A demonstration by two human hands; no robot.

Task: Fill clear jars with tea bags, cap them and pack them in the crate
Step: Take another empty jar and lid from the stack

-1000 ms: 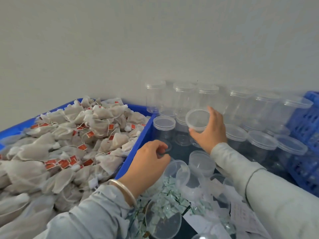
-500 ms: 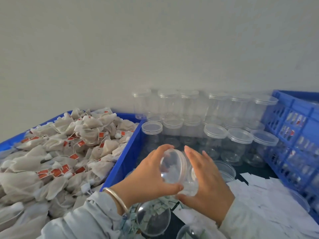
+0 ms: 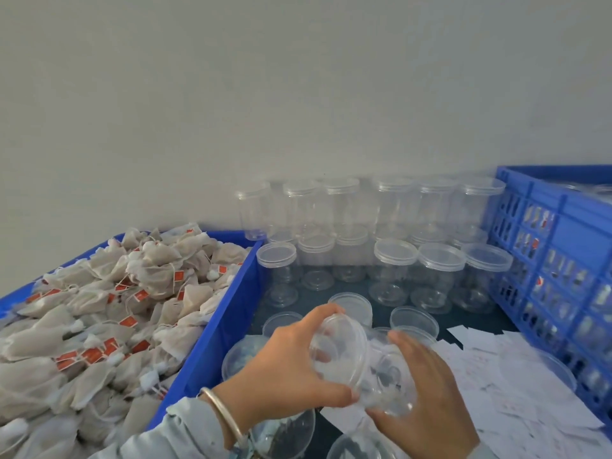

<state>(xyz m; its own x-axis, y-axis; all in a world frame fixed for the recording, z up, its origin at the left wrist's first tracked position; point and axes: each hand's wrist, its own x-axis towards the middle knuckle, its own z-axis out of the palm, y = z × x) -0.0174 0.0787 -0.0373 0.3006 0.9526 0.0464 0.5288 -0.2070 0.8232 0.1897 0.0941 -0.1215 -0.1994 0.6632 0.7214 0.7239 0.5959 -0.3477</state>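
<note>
One round clear plastic lid (image 3: 337,351) is gripped by curled left hand (image 3: 291,369) fingers; tilted clear plastic jar (image 3: 389,379) is clasped by right hand (image 3: 427,402), right of blue tea-bag bin (image 3: 212,329).

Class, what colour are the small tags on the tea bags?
Red-orange tags on the tea bags, clearest in the head view.

Plain grey wall (image 3: 298,94) behind. Dark blue-green tabletop (image 3: 381,286) below. White paper slips (image 3: 496,376) strewn at right, overlapping, print too blurred to read. Silver bangle (image 3: 222,415) against pale sleeve (image 3: 185,432).
</note>
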